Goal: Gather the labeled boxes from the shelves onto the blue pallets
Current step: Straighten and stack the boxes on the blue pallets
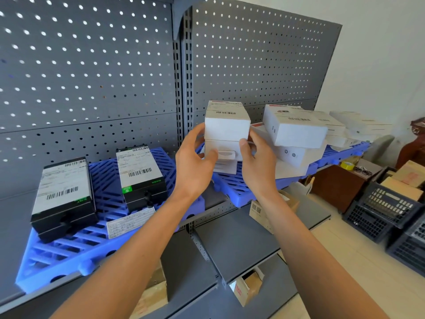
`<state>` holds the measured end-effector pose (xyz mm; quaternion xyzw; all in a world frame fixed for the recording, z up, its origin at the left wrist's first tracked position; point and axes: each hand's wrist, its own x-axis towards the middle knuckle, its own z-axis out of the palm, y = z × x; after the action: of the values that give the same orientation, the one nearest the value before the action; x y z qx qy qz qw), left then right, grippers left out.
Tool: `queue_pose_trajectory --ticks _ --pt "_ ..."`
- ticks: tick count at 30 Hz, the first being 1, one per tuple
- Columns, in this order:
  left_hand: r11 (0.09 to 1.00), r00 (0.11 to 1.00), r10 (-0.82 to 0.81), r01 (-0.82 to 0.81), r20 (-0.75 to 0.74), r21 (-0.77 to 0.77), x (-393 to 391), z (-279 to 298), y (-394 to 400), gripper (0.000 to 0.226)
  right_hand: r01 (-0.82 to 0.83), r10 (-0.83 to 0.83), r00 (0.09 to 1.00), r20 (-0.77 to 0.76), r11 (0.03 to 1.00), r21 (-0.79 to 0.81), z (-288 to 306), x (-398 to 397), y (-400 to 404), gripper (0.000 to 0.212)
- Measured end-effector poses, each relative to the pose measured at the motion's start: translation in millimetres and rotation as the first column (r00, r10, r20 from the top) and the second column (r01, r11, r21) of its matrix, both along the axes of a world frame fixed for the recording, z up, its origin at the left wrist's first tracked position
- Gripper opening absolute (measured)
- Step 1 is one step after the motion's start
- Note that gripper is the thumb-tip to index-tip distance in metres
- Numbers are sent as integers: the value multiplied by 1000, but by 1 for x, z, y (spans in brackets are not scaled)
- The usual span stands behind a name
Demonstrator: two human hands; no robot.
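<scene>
While both my left hand (195, 155) and right hand (257, 157) are gripping a white labeled box (226, 128), several boxes are already sitting on the blue pallets (241, 187); cartons on lower shelves (247, 287) are remaining.

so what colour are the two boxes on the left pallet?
Black boxes with white barcode labels; head view.
</scene>
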<state>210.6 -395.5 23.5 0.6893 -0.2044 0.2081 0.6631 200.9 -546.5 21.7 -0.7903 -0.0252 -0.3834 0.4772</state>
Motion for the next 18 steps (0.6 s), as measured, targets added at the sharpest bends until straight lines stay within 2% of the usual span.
queue_pose_trajectory --ticks 11,18 --pt "999 993 -44 43 -113 -10 21 7 6 69 -40 40 998 -55 999 4 -4 3 9 40" --pt "998 991 -69 69 -114 1 21 6 6 80 -156 168 980 -110 982 108 -5 -10 19 75"
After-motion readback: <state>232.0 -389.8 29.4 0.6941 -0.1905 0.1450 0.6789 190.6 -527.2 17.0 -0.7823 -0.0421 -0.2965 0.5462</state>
